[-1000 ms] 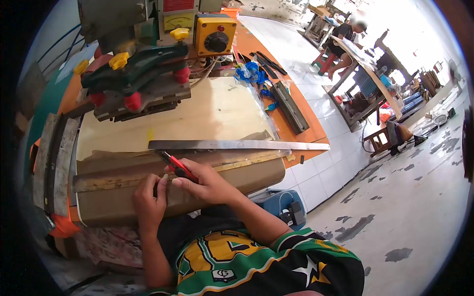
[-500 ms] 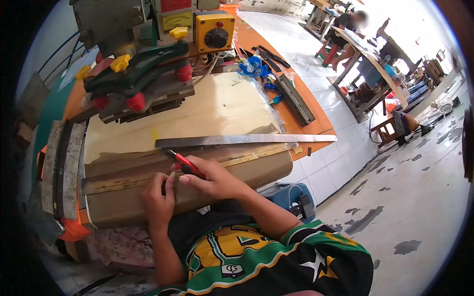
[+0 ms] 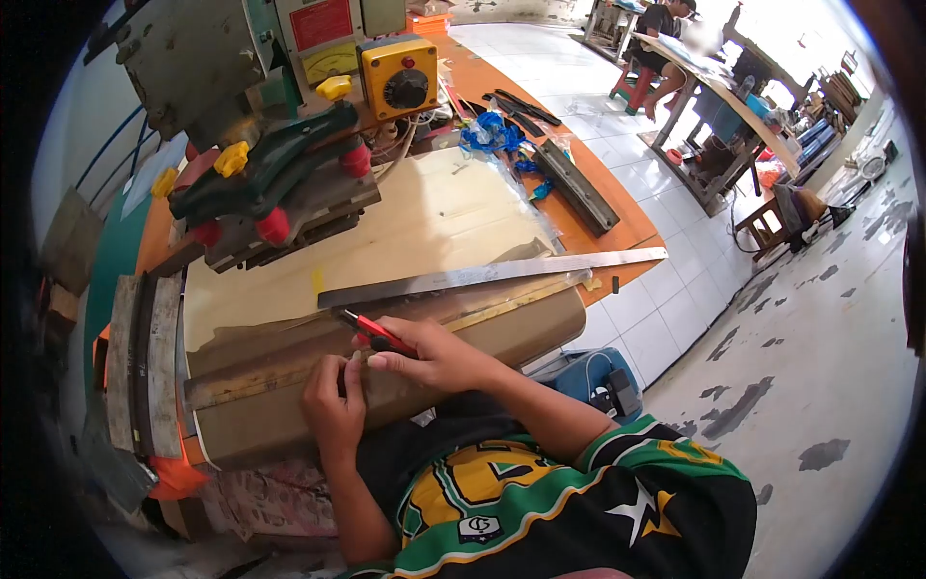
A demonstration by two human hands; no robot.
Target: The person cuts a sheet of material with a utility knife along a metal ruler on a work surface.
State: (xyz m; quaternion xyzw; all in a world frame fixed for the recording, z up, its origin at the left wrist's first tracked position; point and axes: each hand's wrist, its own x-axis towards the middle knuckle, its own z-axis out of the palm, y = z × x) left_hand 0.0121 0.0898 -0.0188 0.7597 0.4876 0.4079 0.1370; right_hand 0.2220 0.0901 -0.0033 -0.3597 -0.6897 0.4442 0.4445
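Note:
In my right hand (image 3: 432, 355) is a red and black cutter (image 3: 378, 333), its tip pointing up and to the left. My left hand (image 3: 335, 398) is closed beside it, thumb and fingertips pinched together; whatever they hold is too small to name. Both hands are over the brown padded front edge (image 3: 260, 420) of the work surface, fingertips nearly touching. Just beyond them a long metal ruler (image 3: 482, 277) lies slanted across the brown strip and the pale board (image 3: 415, 212).
A press (image 3: 275, 183) with yellow knobs and a yellow control box (image 3: 400, 77) stand at the back left. A metal bar (image 3: 576, 188) and blue plastic (image 3: 492, 133) lie on the orange table. Another person (image 3: 660, 48) sits at a far bench.
The whole view has shifted, so the hands and table appear farther right and slightly lower. My right hand keeps the cutter, and both hands stay close together in nearly the same pose.

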